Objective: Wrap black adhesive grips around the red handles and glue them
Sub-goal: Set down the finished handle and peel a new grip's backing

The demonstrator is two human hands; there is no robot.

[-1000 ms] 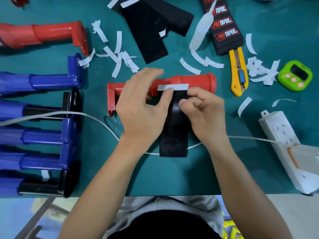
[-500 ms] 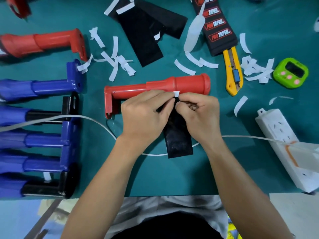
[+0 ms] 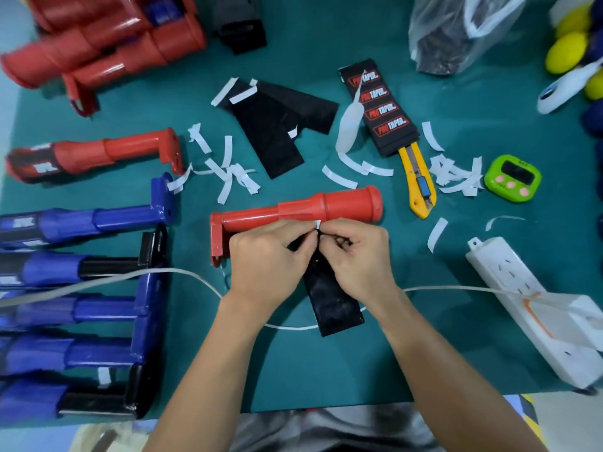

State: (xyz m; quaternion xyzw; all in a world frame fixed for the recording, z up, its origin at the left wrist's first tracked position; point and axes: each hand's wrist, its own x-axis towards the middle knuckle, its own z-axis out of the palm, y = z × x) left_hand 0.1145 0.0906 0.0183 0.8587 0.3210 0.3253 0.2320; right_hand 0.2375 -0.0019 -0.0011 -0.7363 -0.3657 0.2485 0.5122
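A red handle (image 3: 303, 208) lies across the middle of the green mat, flared end to the right. Just in front of it a black adhesive grip strip (image 3: 336, 301) lies flat, running toward me. My left hand (image 3: 267, 265) and my right hand (image 3: 359, 259) meet at the strip's far end, fingertips together. Both pinch that end, where a small piece of white backing (image 3: 318, 225) shows between them. More black grip strips (image 3: 284, 125) lie farther back.
Red handles (image 3: 94, 154) and blue handles (image 3: 81, 220) fill the left side. White backing scraps (image 3: 228, 171) litter the mat. A yellow utility knife (image 3: 419, 184), a black grip pack (image 3: 380, 102), a green timer (image 3: 512, 177) and a white power strip (image 3: 528, 301) lie right. A white cable (image 3: 182, 274) crosses the mat.
The white backing strip, fully visible across the grip's end a second ago, is now mostly hidden under my fingertips. Both hands drew together. The view tilted up, showing more of the table's back.
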